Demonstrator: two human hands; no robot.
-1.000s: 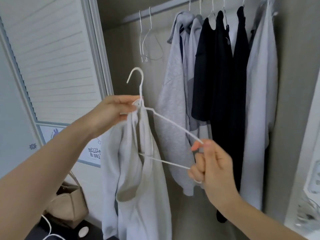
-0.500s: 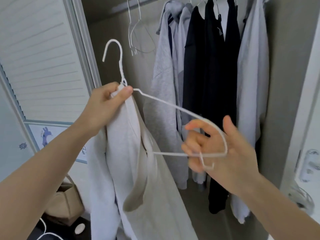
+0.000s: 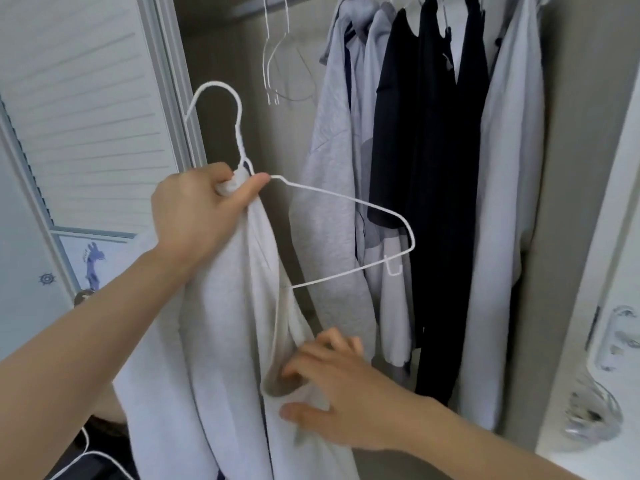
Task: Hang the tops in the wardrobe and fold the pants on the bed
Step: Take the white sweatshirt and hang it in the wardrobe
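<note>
The white top (image 3: 221, 341) is held bunched at the hanger's (image 3: 346, 202) neck in the left hand's (image 3: 197, 216) tight grip, and hangs below that grip. Its neck opening is pinched lower down by the right hand (image 3: 339, 393), fingers inside. One hanger shoulder, right of the upper grip, is bare; the top could likely slide off if the opening is tugged. Beyond the grips, about six tops (image 3: 429, 168) are hung, and two empty hangers (image 3: 277, 57).
</note>
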